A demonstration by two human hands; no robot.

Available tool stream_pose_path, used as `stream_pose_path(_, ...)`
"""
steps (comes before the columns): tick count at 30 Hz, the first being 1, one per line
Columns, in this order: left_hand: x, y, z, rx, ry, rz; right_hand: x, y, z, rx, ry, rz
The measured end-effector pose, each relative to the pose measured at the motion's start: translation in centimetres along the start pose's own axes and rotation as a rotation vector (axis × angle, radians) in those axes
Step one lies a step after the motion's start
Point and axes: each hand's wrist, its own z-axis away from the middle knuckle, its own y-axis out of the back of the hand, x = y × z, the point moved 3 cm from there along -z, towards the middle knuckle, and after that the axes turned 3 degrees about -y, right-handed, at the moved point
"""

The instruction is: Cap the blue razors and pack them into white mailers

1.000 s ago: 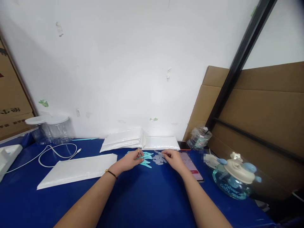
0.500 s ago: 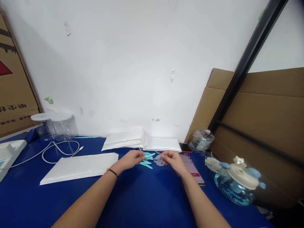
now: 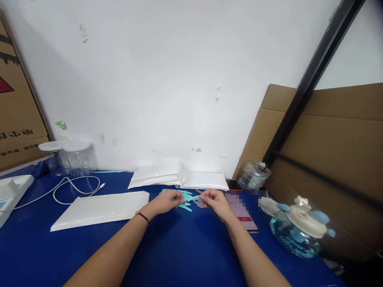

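L hand (image 3: pixel 166 201): thumb + forefinger pinched on one end of a teal stick (image 3: pixel 192 197); other fingers curled in. Ring (image 3: pixel 176 194) on a finger, thin bracelet (image 3: pixel 142 216) at wrist.
R hand (image 3: pixel 217 201): fingers bunched narrow at the stick's other end; what's in the pinch is too small to tell.
Teal stick: roughly level, spans the gap betw. both hands, just above the table (image 3: pixel 179 251), mid-frame.
Under/behind it: loose teal sticks (image 3: pixel 187 208) + a few clear bits (image 3: pixel 198 204) on the blue top, right by the fingertips.
Far side: stack of white padded envelopes (image 3: pixel 158 173) by the wall.
L of hands: 1 flat envelope (image 3: pixel 101 209); further off a white cable (image 3: pixel 74 189) + clear jars (image 3: pixel 76 157).
R of hands: phone (image 3: pixel 241 211) face up, close to R wrist; beyond it a crumpled plastic bag (image 3: pixel 254 175), a blue water jug (image 3: pixel 299 233), cardboard (image 3: pixel 329 147) leaning on the wall.
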Motion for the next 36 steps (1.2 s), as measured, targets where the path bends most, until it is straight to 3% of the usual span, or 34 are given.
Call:
stream_pose_path(6,0.6,-1.7,0.2,-0.096,0.022,0.122,-0.2,0.2,0.6,-0.218,-0.105,0.144)
stream_pose_path(9,0.9,-2.4,0.4,-0.135,0.028,0.038,-0.3,0.8,0.9,-0.333,-0.14,0.269)
stream_pose_path(13,1.1,-2.6,0.6,-0.168,0.014,-0.096,0.1,1.7,0.5,-0.132,0.034,0.59)
stream_pose_path(15,0.9,-2.1,0.6,-0.105,0.017,-0.185,0.5,1.8,0.2,-0.063,0.132,0.77)
stream_pose_path(19,-0.1,-0.4,0.5,0.126,0.054,-0.471,1.3,1.5,0.0,-0.09,0.188,0.93)
stream_pose_path(25,-1.5,-0.2,0.1,0.106,0.076,-0.601,0.6,0.7,0.2,-0.085,0.197,1.028)
stream_pose_path(30,-1.0,0.1,0.1,0.143,0.019,-0.595,-0.3,0.5,0.5,-0.03,0.239,0.959)
stream_pose_path(36,0.4,0.5,0.5,0.125,-0.011,-0.379,0.3,1.2,0.0,0.002,0.125,0.494)
